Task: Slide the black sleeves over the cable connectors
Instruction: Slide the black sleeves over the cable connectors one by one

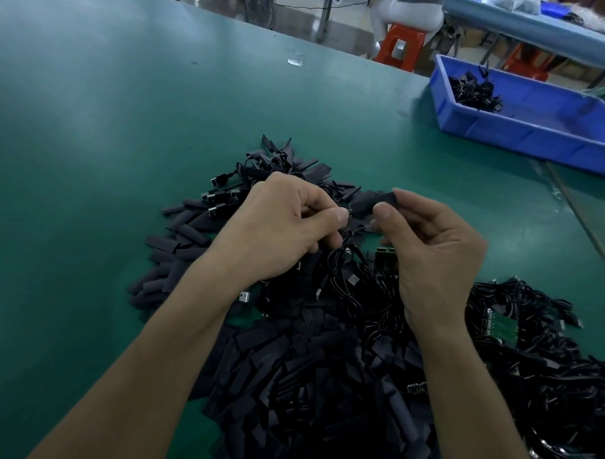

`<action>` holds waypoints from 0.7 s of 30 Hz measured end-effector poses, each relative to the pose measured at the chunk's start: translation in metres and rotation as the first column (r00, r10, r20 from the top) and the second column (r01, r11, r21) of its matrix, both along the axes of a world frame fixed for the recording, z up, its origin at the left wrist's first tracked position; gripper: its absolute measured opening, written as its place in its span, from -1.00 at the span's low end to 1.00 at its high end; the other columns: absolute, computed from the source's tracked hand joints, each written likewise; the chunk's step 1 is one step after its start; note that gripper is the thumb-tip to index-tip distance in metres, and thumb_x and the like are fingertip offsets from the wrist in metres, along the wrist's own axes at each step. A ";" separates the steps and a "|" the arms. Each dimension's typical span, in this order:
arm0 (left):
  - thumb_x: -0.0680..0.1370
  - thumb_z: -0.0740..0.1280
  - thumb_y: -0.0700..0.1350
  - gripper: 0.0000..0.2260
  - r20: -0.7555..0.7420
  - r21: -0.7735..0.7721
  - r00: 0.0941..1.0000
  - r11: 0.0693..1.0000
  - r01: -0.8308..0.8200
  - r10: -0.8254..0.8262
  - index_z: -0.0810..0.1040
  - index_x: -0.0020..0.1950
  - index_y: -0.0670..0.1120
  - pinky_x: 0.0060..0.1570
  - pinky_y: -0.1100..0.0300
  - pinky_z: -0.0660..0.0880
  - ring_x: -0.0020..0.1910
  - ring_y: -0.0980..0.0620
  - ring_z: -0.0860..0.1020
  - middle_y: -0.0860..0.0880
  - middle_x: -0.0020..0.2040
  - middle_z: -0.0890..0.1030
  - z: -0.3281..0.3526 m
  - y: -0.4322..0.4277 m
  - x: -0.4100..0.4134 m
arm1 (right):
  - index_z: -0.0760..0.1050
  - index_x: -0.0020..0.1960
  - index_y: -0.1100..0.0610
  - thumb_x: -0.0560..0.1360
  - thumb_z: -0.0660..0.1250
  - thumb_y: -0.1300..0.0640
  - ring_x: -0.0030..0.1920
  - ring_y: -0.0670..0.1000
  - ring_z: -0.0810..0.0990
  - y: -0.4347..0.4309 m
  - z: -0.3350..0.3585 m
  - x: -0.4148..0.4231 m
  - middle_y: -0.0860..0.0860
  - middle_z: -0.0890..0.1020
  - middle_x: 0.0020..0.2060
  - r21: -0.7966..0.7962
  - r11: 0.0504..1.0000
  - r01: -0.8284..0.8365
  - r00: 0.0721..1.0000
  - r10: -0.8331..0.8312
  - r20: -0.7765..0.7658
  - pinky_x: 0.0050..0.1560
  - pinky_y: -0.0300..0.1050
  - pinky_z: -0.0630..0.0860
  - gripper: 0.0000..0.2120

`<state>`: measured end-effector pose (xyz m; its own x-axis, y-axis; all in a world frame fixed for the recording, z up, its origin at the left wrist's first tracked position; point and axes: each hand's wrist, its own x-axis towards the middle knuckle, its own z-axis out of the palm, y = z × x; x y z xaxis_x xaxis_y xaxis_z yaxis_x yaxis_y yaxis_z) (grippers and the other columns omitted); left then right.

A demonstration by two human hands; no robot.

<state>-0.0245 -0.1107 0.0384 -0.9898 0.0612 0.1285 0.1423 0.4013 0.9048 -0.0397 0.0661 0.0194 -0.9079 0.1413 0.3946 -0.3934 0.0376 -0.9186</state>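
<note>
Head view shows both hands raised close together over the heap. The left hand point(287, 225) pinches the end of a thin black cable point(345, 251) between thumb and forefinger, and the cable's loops hang under the palm. The connector itself is mostly hidden by the thumb tip. The right hand point(430, 247) pinches one black sleeve point(372, 200) by its far end, with the near end pointing at the left thumb, just beside it. Whether the connector has entered the sleeve I cannot tell.

To do this well, I judge the right fingers should squeeze the flat sleeve by its edges so the mouth gapes. The sleeve should stay in line with the cable end, and the left hand should feed straight in, not at an angle. A grip close behind the connector would keep the limp cable from buckling.

Loose sleeves point(282, 373) lie heaped under the forearms on the green table point(92, 119). Tangled cables point(537, 347) lie to the right. A blue bin point(524, 134) stands well apart at the far right.
</note>
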 end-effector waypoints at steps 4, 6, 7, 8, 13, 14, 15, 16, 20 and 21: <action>0.60 0.40 -0.06 -0.80 -0.042 0.026 0.999 0.999 -0.021 0.022 0.67 -0.23 0.01 -0.44 0.41 0.40 -0.48 0.23 0.52 0.12 -0.34 0.69 -0.001 0.003 0.000 | 0.66 0.08 -0.02 0.44 0.53 0.12 -0.14 0.03 0.74 -0.008 -0.002 0.004 -0.02 0.75 -0.15 -0.006 1.000 0.024 1.000 -0.024 -0.014 -0.08 -0.17 0.63 -0.78; 0.60 0.40 -0.06 -0.81 -0.053 0.040 0.998 0.999 -0.019 0.021 0.67 -0.22 0.02 -0.43 0.40 0.42 -0.47 0.23 0.54 0.11 -0.34 0.69 -0.001 0.003 0.000 | 0.66 0.09 -0.03 0.43 0.54 0.09 -0.12 0.05 0.74 -0.012 -0.003 0.006 0.00 0.75 -0.14 -0.021 0.999 0.037 0.999 -0.037 -0.018 -0.05 -0.11 0.65 -0.76; 0.60 0.41 -0.07 -0.81 -0.053 0.044 0.998 0.999 -0.018 0.020 0.67 -0.21 0.03 -0.43 0.39 0.42 -0.47 0.22 0.54 0.11 -0.34 0.69 -0.001 0.004 0.000 | 0.66 0.09 -0.04 0.42 0.54 0.08 -0.12 0.05 0.74 -0.015 -0.002 0.007 0.00 0.75 -0.15 -0.037 0.998 0.042 0.999 -0.042 -0.022 -0.05 -0.11 0.65 -0.75; 0.59 0.41 -0.07 -0.82 -0.049 0.052 0.999 0.999 -0.016 0.019 0.68 -0.21 0.03 -0.44 0.39 0.42 -0.47 0.22 0.55 0.10 -0.34 0.69 -0.001 0.005 0.000 | 0.65 0.09 -0.06 0.42 0.53 0.07 -0.13 0.04 0.74 -0.017 -0.002 0.008 -0.01 0.75 -0.15 -0.044 0.998 0.045 0.999 -0.046 -0.027 -0.06 -0.12 0.66 -0.74; 0.59 0.41 -0.07 -0.86 -0.060 0.116 0.998 0.993 -0.020 0.027 0.68 -0.16 0.02 -0.42 0.34 0.45 -0.45 0.09 0.59 -0.02 -0.35 0.69 -0.003 0.009 0.000 | 0.59 0.12 -0.10 0.46 0.51 0.13 -0.16 -0.02 0.74 -0.023 0.003 0.008 -0.09 0.75 -0.18 -0.035 0.999 0.038 0.998 -0.040 -0.046 -0.06 -0.04 0.68 -0.72; 0.59 0.41 -0.07 -0.86 -0.068 0.120 0.997 0.992 -0.025 0.033 0.68 -0.16 0.03 -0.42 0.32 0.47 -0.44 0.07 0.60 -0.04 -0.35 0.68 -0.004 0.009 0.000 | 0.59 0.13 -0.10 0.47 0.50 0.14 -0.16 -0.01 0.74 -0.024 0.004 0.008 -0.08 0.75 -0.18 -0.032 0.999 0.035 0.998 -0.037 -0.044 -0.05 -0.03 0.68 -0.72; 0.59 0.41 -0.07 -0.85 -0.075 0.127 0.997 0.992 -0.026 0.036 0.68 -0.17 0.03 -0.42 0.32 0.47 -0.44 0.06 0.60 -0.04 -0.35 0.68 -0.004 0.009 -0.001 | 0.58 0.14 -0.10 0.49 0.49 0.16 -0.17 -0.01 0.74 -0.025 0.005 0.009 -0.06 0.75 -0.19 -0.033 0.999 0.031 0.999 -0.033 -0.042 -0.06 -0.03 0.68 -0.72; 0.60 0.41 -0.08 -0.85 -0.080 0.137 0.996 0.990 -0.024 0.036 0.68 -0.17 0.02 -0.43 0.33 0.47 -0.45 0.08 0.60 -0.02 -0.35 0.68 -0.004 0.010 0.000 | 0.58 0.14 -0.09 0.50 0.48 0.19 -0.19 -0.01 0.73 -0.026 0.005 0.009 -0.04 0.75 -0.20 -0.041 0.999 0.022 0.999 -0.024 -0.039 -0.10 -0.07 0.67 -0.72; 0.60 0.40 -0.09 -0.83 -0.094 0.183 0.995 0.983 -0.015 0.032 0.68 -0.18 0.03 -0.45 0.35 0.46 -0.45 0.16 0.57 0.07 -0.36 0.68 -0.003 0.016 0.001 | 0.57 0.16 -0.05 0.53 0.44 0.25 -0.29 -0.03 0.70 -0.031 0.010 0.012 0.02 0.74 -0.26 -0.075 0.997 -0.006 1.000 0.004 -0.025 -0.22 -0.18 0.61 -0.71; 0.61 0.39 -0.09 -0.82 -0.096 0.199 0.995 0.980 -0.014 0.033 0.68 -0.19 0.03 -0.45 0.35 0.46 -0.45 0.16 0.57 0.07 -0.36 0.67 -0.003 0.016 0.001 | 0.57 0.15 -0.05 0.53 0.43 0.26 -0.30 -0.03 0.70 -0.032 0.012 0.012 0.02 0.74 -0.27 -0.074 0.997 -0.001 1.000 0.000 -0.024 -0.23 -0.19 0.61 -0.71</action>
<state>-0.0235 -0.0942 0.0351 -0.9725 0.0016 0.2328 0.2274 0.2202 0.9486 -0.0275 0.0344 0.0312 -0.8982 0.1704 0.4053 -0.4158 -0.0299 -0.9090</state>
